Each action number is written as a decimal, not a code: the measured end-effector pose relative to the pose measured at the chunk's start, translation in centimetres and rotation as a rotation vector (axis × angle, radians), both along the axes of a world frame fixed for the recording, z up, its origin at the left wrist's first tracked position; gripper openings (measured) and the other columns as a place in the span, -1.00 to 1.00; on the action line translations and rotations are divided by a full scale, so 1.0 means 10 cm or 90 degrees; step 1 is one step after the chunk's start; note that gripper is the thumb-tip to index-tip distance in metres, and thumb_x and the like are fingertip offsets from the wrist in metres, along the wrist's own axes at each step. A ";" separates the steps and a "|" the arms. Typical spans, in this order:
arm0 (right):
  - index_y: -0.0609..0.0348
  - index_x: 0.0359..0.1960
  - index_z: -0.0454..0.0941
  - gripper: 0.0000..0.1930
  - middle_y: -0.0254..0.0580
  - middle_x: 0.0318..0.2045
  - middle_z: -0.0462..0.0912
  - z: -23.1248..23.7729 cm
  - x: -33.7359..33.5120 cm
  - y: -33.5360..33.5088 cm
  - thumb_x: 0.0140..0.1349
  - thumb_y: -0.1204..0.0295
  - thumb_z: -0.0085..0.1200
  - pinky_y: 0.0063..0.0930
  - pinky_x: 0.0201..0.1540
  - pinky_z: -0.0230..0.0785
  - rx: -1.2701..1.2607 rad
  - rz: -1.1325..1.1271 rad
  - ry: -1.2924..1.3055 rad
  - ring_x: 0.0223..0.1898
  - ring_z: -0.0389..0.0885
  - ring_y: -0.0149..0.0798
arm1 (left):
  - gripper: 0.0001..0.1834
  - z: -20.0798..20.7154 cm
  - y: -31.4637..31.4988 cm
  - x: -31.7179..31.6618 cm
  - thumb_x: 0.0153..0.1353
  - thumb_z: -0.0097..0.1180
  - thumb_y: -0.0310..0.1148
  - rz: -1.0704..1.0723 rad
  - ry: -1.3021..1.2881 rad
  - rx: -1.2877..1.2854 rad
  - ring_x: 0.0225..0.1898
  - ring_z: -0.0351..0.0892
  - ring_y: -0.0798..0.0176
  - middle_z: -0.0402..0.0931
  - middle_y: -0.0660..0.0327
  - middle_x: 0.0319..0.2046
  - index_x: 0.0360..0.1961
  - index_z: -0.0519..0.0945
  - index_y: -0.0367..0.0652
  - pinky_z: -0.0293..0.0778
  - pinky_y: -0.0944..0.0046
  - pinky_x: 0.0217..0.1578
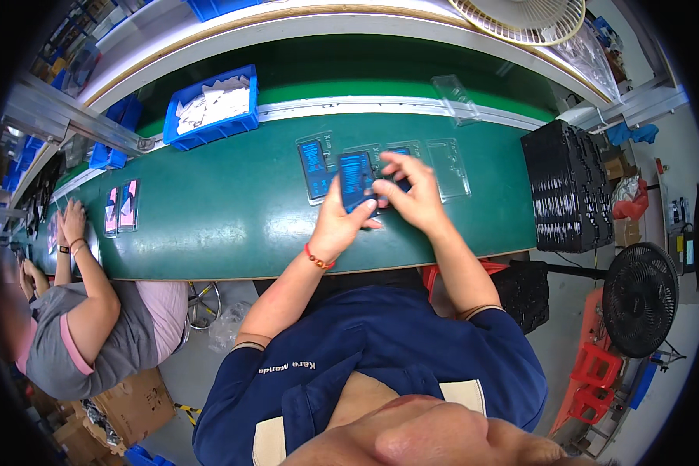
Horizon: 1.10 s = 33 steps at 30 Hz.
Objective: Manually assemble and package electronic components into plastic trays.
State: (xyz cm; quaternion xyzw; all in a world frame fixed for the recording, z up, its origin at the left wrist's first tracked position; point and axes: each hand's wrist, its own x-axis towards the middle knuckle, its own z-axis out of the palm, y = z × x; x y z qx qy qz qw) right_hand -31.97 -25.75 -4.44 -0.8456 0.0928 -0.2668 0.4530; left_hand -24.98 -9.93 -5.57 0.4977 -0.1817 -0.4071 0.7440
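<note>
My left hand (pixel 336 225) grips a flat dark phone battery (pixel 355 175) with blue print, its fingers and thumb around the lower end. Over the right edge of this battery hovers my right hand (pixel 413 190), thumb and index finger apart; whether the thumb touches it I cannot tell. Left of the held battery lies another dark battery (pixel 314 165) in a clear plastic tray. A further dark battery (pixel 400 155) in a tray is partly hidden behind my right hand. Beyond it, to the right, is a clear plastic tray (pixel 452 169).
A blue bin (pixel 212 107) of white pieces stands at the back left. Black stacked trays (pixel 568 186) border the right end of the green bench (pixel 233 210). A clear tray (pixel 457 99) leans at the back. Pink-and-black packs (pixel 121 207) lie left, near a co-worker's hands (pixel 71 225).
</note>
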 end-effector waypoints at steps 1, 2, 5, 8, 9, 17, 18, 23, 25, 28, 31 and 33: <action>0.17 -0.21 0.54 -0.74 -0.33 -0.45 0.53 -0.06 -0.01 0.08 0.10 0.37 0.25 -0.51 -0.32 0.34 0.115 0.039 -0.015 -0.38 0.49 -0.46 | -0.15 0.00 -0.09 -0.06 0.20 0.02 -0.67 -0.009 -0.036 -0.023 -0.12 0.56 0.24 0.39 0.11 0.02 0.41 -0.12 -0.02 0.68 0.29 -0.36; 0.18 -0.25 0.51 -0.81 -0.38 -0.46 0.51 -0.11 -0.03 0.12 0.14 0.43 0.22 -0.59 -0.37 0.34 0.229 0.079 -0.030 -0.41 0.45 -0.53 | -0.08 -0.02 -0.15 -0.09 0.20 0.04 -0.66 -0.049 -0.074 0.001 -0.12 0.55 0.27 0.35 0.11 0.07 0.43 -0.23 0.02 0.67 0.32 -0.37; 0.16 -0.33 0.47 -0.88 -0.49 -0.48 0.49 -0.02 -0.17 -0.09 0.18 0.50 0.18 -0.69 -0.38 0.29 0.353 -0.010 -0.028 -0.44 0.40 -0.62 | -0.08 0.07 -0.13 -0.12 0.18 0.12 -0.59 -0.054 -0.113 0.094 -0.13 0.55 0.21 0.35 -0.01 0.12 0.43 -0.17 -0.04 0.57 0.23 -0.31; 0.22 -0.31 0.55 -0.88 -0.40 -0.54 0.58 -0.01 -0.38 -0.83 0.15 0.49 0.20 -0.69 -0.42 0.30 0.243 -0.146 0.022 -0.48 0.45 -0.60 | -0.14 0.05 -0.06 0.04 0.13 0.20 -0.49 0.100 -0.675 0.176 -0.02 0.49 0.01 0.35 -0.12 0.12 0.40 0.02 -0.12 0.44 0.05 -0.04; 0.23 -0.31 0.57 -0.87 -0.37 -0.54 0.60 -0.11 -0.47 -1.10 0.13 0.49 0.22 -0.66 -0.44 0.32 0.155 -0.195 0.058 -0.51 0.46 -0.60 | -0.23 0.04 -0.07 0.10 0.12 0.23 -0.31 0.095 -0.758 0.194 0.21 0.23 -0.21 0.24 -0.19 0.19 0.35 0.18 -0.01 0.13 -0.18 0.21; 0.14 -0.37 0.53 -0.71 -0.15 -0.37 0.53 -0.27 -0.26 -0.70 -0.03 0.28 0.34 -0.25 -0.19 0.37 -0.219 -0.276 0.145 -0.30 0.53 -0.08 | -0.41 -0.04 0.06 0.16 0.18 0.13 -0.04 -0.005 -0.906 0.537 0.39 -0.19 -0.31 -0.09 -0.16 0.36 0.26 0.35 0.26 -0.23 -0.37 0.28; 0.14 -0.37 0.53 -0.71 -0.15 -0.37 0.53 -0.26 -0.25 -0.62 -0.03 0.28 0.34 -0.25 -0.19 0.37 -0.212 -0.258 0.136 -0.30 0.53 -0.08 | -0.41 -0.04 0.11 0.16 0.18 0.13 -0.04 0.007 -0.906 0.557 0.39 -0.19 -0.31 -0.09 -0.16 0.36 0.26 0.35 0.26 -0.23 -0.37 0.28; 0.18 -0.33 0.48 -0.75 -0.07 -0.36 0.46 -0.25 -0.15 -0.29 0.06 0.33 0.25 -0.16 -0.19 0.34 -0.295 -0.237 0.084 -0.28 0.48 0.02 | -0.40 -0.09 0.42 0.30 0.17 0.13 -0.02 -0.024 -0.896 0.505 0.39 -0.20 -0.30 -0.10 -0.16 0.36 0.26 0.36 0.25 -0.25 -0.39 0.28; 0.19 -0.30 0.46 -0.76 -0.05 -0.33 0.43 -0.24 -0.11 -0.15 0.09 0.35 0.22 -0.16 -0.18 0.33 -0.320 -0.243 0.102 -0.25 0.45 0.04 | -0.38 -0.04 0.58 0.35 0.14 0.17 -0.05 -0.042 -0.922 0.500 0.36 -0.08 -0.30 -0.01 -0.20 0.33 0.25 0.37 0.16 -0.13 -0.32 0.28; 0.18 -0.29 0.46 -0.76 -0.05 -0.32 0.42 -0.24 -0.05 -0.01 0.09 0.36 0.21 -0.15 -0.17 0.33 -0.329 -0.241 0.104 -0.24 0.45 0.05 | -0.37 0.02 0.79 0.72 0.09 0.23 -0.10 0.026 -0.826 0.373 0.28 0.13 -0.27 0.16 -0.21 0.25 0.20 0.41 0.02 0.09 -0.17 0.25; 0.18 -0.28 0.45 -0.76 -0.05 -0.33 0.43 -0.21 -0.04 0.04 0.10 0.36 0.20 -0.14 -0.18 0.32 -0.332 -0.235 0.102 -0.24 0.45 0.04 | -0.59 0.35 0.86 1.44 -0.02 0.30 -0.29 0.318 -0.942 0.363 -0.07 0.47 -0.11 0.55 -0.03 -0.18 -0.16 0.58 -0.28 0.35 -0.01 0.00; 0.18 -0.29 0.45 -0.76 -0.06 -0.33 0.43 -0.21 -0.04 0.05 0.10 0.36 0.20 -0.14 -0.18 0.32 -0.330 -0.235 0.103 -0.25 0.44 0.04 | -0.68 0.36 0.83 2.00 -0.02 0.32 -0.29 0.444 -0.866 0.505 -0.15 0.52 -0.05 0.61 -0.02 -0.25 -0.25 0.67 -0.24 0.36 0.07 -0.04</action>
